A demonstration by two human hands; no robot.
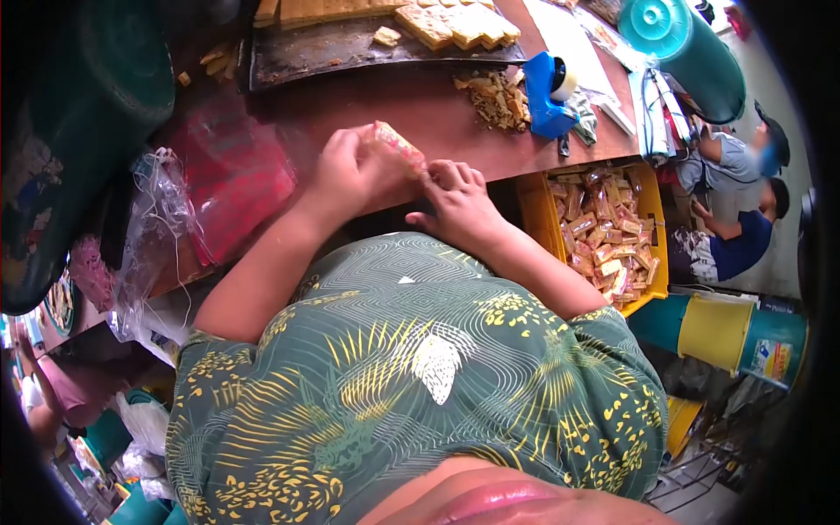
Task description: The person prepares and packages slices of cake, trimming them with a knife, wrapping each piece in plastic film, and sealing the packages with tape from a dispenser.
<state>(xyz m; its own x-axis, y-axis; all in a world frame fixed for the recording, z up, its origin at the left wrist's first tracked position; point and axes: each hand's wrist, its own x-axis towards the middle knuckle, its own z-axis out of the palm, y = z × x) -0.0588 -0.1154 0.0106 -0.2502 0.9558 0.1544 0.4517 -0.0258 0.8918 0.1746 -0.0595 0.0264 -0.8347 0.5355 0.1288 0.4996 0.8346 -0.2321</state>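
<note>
A small cake bar in a clear, red-printed wrapper [398,145] is held over the table's front edge. My left hand [346,171] is closed around it from the left. The fingertips of my right hand [462,203] touch or nearly touch the bar's right end; its thumb stands apart from the fingers. Further back, a dark baking tray [324,66] carries cut slabs of yellow cake [437,24]. To the right, a yellow crate [649,197] holds many wrapped bars [604,232].
A blue tape dispenser [549,96] stands beside a pile of cake crumbs [494,98]. Red plastic bags [232,166] and clear plastic [157,219] lie at left. Green containers [682,52] flank the table [420,105]. Two people [739,223] sit at far right; another person's arm [39,394] shows far left.
</note>
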